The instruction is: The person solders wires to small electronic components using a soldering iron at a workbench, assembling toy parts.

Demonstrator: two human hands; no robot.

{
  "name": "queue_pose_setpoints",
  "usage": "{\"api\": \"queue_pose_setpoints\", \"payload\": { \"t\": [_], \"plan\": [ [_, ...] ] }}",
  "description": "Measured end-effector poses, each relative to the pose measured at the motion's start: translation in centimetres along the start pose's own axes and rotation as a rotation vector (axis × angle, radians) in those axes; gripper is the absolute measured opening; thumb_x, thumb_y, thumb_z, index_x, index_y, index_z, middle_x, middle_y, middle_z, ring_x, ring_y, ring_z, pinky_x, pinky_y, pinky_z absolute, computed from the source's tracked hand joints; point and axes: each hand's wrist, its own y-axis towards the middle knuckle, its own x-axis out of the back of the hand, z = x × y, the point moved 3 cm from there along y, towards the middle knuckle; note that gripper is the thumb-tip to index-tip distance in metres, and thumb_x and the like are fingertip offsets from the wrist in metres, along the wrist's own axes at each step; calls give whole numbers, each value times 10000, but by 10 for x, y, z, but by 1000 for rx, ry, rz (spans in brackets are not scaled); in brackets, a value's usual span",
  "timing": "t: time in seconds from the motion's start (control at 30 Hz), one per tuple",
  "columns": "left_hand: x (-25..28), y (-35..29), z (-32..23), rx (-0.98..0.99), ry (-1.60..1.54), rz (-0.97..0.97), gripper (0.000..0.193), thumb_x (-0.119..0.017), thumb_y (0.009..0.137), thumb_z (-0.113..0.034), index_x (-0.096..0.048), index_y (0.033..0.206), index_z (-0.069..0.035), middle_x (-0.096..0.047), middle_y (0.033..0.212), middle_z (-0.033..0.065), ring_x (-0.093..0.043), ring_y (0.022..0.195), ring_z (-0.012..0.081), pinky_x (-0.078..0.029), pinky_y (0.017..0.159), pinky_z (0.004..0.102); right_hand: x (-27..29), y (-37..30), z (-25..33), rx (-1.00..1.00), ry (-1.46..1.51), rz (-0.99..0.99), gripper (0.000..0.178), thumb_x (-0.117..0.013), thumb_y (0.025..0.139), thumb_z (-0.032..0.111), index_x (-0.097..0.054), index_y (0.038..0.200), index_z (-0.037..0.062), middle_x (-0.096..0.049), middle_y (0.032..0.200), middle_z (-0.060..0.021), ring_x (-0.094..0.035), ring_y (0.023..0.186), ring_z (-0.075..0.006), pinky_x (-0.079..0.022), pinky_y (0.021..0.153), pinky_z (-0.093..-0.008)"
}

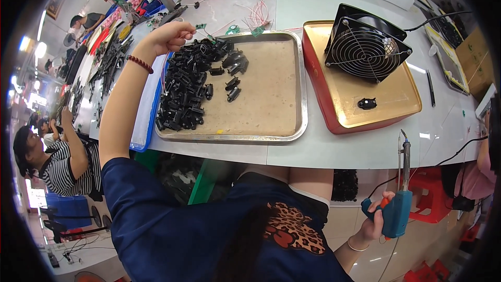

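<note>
My left hand (175, 35) is raised over the far left corner of the metal tray (235, 137), its fingers closed in a pinch. A small green circuit board (200, 26) shows right by the fingertips; whether they grip it is unclear. Under that hand, a heap of small black plastic housings (182, 86) fills the tray's left side, with several loose ones toward the middle. At the lower right, below the table edge, my right hand (373, 222) is wrapped round a teal soldering gun (397, 211) with a red trigger. Its tip points up, and a cord hangs below.
Right of the tray, a red tin with a gold top (342, 107) bears a black fan (368, 49) and one black housing (367, 103). Thin wires (255, 13) lie behind the tray. A pen (430, 87) lies farther right. Co-workers sit at the left.
</note>
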Motion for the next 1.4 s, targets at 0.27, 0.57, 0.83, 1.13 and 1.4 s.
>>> {"api": "queue_pose_setpoints", "payload": {
  "t": [0.27, 0.57, 0.83, 1.13, 1.4],
  "plan": [
    [-3, 4, 8, -34, 322, -252, 143, -512, 748, -205, -487, 641, -113, -407, 520, -79, -224, 356, 17, -149, 334, 195, -1, 2, 1, 7, -18, 3, 457, -509, 699, 93, -446, 1108, -101, -496, 1052, -191, -460, 563, -125, -376, 539, -224],
    [-23, 2, 3, 126, 67, 161, 166, -467, 771, -221, -435, 634, -133, -355, 498, -96, -210, 359, 9, -146, 339, 182, 2, -2, -1, -4, -25, -11, 457, -498, 708, 90, -437, 1120, -98, -499, 1060, -190, -460, 568, -122, -375, 550, -222],
    [-21, 8, 2, 136, 148, 193, 224, -464, 755, -241, -430, 576, -110, -334, 496, -79, -238, 373, 35, -193, 352, 203, 2, -2, -1, -11, 6, -17, 478, -499, 705, 79, -425, 1143, -99, -499, 1069, -188, -465, 584, -121, -378, 567, -222],
    [-30, 17, -3, -359, 831, -311, 267, -544, 717, -256, -617, 719, 1, -550, 600, 61, -507, 601, 128, -399, 560, 271, 1, -2, -1, -16, -20, -32, 466, -516, 701, 103, -447, 1119, -92, -502, 1058, -180, -460, 568, -118, -370, 542, -214],
    [-76, -14, -15, -835, 979, -414, 128, -526, 743, -126, -601, 829, -68, -546, 703, 97, -552, 673, 263, -437, 608, 339, 1, -2, -3, -17, -20, -41, 458, -508, 705, 93, -444, 1113, -103, -503, 1055, -185, -458, 567, -118, -371, 545, -215]
  ]
}}
